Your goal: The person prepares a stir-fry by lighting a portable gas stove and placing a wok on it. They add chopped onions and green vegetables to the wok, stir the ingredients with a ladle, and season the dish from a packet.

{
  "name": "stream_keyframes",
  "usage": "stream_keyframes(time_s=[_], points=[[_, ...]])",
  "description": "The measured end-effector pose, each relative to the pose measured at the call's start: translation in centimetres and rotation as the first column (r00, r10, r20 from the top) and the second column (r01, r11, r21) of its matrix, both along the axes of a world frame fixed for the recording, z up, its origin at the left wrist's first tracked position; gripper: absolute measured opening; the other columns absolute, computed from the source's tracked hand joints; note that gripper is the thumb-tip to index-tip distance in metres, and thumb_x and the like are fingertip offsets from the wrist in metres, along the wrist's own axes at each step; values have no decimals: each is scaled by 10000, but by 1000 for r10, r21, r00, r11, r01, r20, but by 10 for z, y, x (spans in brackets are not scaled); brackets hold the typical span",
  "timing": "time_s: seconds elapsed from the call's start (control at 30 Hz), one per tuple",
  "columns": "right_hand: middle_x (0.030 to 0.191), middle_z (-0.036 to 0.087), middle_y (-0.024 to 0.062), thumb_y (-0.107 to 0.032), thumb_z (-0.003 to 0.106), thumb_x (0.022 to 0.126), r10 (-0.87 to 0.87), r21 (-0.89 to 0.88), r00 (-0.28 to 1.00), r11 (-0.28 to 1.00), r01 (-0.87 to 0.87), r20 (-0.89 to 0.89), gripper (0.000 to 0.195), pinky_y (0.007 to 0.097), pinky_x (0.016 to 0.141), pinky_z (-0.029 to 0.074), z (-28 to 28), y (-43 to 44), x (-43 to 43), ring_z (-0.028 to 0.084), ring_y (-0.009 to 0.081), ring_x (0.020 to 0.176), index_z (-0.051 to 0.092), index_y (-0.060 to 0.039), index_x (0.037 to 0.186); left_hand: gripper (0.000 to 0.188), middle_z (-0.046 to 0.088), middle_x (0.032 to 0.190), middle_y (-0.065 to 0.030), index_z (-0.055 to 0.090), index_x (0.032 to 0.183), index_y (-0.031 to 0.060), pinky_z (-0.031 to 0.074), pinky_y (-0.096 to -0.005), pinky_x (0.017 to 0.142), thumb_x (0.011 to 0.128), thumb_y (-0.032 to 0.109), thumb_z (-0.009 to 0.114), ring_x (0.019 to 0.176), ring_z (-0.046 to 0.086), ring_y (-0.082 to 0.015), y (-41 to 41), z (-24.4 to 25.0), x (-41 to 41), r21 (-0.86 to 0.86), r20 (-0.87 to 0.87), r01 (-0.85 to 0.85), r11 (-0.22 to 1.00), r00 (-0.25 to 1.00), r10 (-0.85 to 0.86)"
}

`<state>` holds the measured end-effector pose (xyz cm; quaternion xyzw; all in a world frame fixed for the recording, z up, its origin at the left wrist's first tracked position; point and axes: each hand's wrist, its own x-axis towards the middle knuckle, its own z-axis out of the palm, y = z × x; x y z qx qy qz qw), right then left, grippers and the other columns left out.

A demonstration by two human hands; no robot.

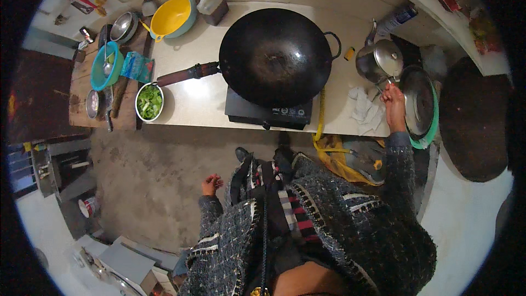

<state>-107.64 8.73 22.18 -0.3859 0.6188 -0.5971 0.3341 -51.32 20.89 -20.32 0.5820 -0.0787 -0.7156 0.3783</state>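
Observation:
My right hand [393, 105] reaches over the counter's right end. Its fingers are curled at the near side of a metal kettle [367, 63], where its handle is, and partly hide it. The kettle's spout points away from me. My left hand [211, 184] hangs over the floor beside my jacket, holding nothing, its fingers loosely bent and apart. Before me a large black wok [275, 57] rests on an induction cooker [267, 111]. The wok's wooden handle [178, 77] points left, its end above a white bowl of chopped green leaves [150, 103]. A crumpled white cloth [365, 109] lies near the kettle.
A yellow colander [170, 16] and a plastic jug of dark liquid [212, 5] stand at the back. On the wooden board [78, 109] are a turquoise basin [98, 68] and a knife [109, 117]. A lidded pan [415, 102] is right of my hand; a yellow hose [321, 111] hangs over the edge.

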Motion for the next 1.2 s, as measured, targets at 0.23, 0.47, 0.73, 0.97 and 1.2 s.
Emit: stream_keyframes(time_s=[0.23,0.47,0.73,0.97,1.2], points=[[634,362,-42,-256,492,901,44,84,988,996,-32,-146,224,228,567,316,73,62,73,353,72,589,501,-47,823,168,623,830,-134,551,937,12,508,-351,504,820,124,595,640,626,-255,-24,-32,24,-22,-38,91,996,995,-92],[635,387,-47,-290,495,897,109,323,950,947,-10,-293,273,200,535,295,103,85,111,353,55,578,513,-42,782,155,624,823,-129,550,944,10,506,-350,504,847,130,566,646,629,-255,-26,-41,22,7,-34,162,987,986,-161],[644,405,-53,-273,459,911,296,476,893,872,-109,-338,270,195,508,301,101,73,128,355,44,564,511,-52,765,177,620,827,-120,564,980,14,507,-365,530,854,137,554,653,624,-248,-8,-64,23,9,-72,172,985,983,-170],[640,427,-53,-297,454,919,425,535,825,825,-183,-373,295,191,509,310,91,53,141,369,39,571,524,-55,766,165,611,794,-123,560,973,9,497,-363,501,855,123,540,640,619,-257,13,-81,35,86,-84,84,993,993,-77],[620,421,-55,-288,458,919,501,544,779,800,-252,-377,293,196,500,304,86,41,149,356,39,554,533,-53,762,125,614,779,-125,568,944,11,494,-364,465,854,67,502,597,615,-260,34,-70,47,75,24,76,994,997,-78]])
